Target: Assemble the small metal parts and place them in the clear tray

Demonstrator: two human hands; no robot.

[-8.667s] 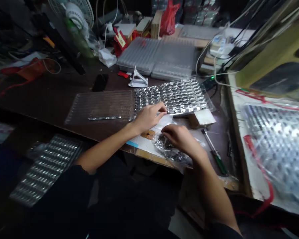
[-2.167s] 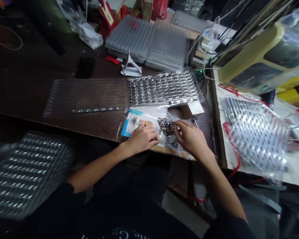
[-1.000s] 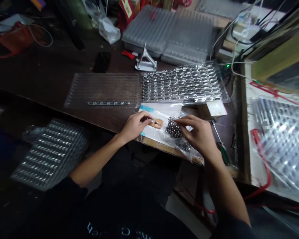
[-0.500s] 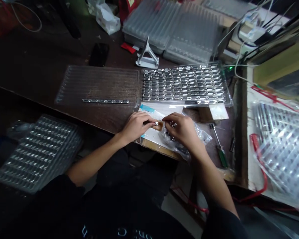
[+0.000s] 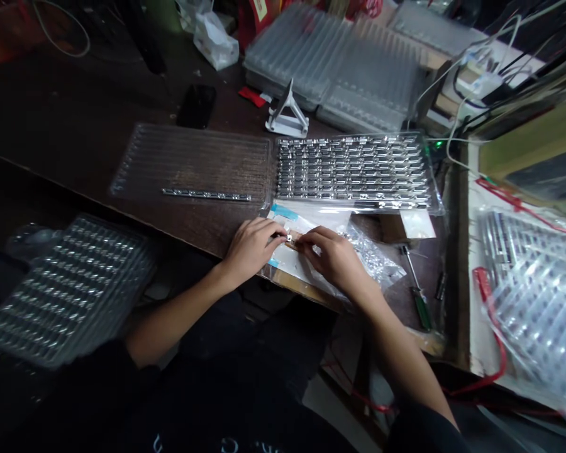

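Observation:
My left hand [image 5: 251, 250] pinches a small metal part [image 5: 289, 238] between thumb and fingertips, over a white board [image 5: 290, 259] at the table's front edge. Close on its right, my right hand [image 5: 332, 255] has its fingers pressed together; what they hold, if anything, is too small to name. Beside and partly behind my right hand lies a clear plastic bag [image 5: 380, 261] of small shiny pieces. Behind the hands stands a clear tray [image 5: 353, 170] filled with rows of metal parts. The ribbed tray [image 5: 198, 160] to its left carries one row of parts [image 5: 206, 194].
A green-handled screwdriver [image 5: 421, 308] and a small box [image 5: 416, 224] lie to the right. Further back are a phone stand [image 5: 287, 119], a black phone [image 5: 197, 106] and stacked clear trays [image 5: 297, 50]. More filled trays [image 5: 66, 289] sit at the lower left.
My right hand has moved left, away from the bag and closer to my left hand. The camera view has shifted slightly. My left hand still pinches the small part.

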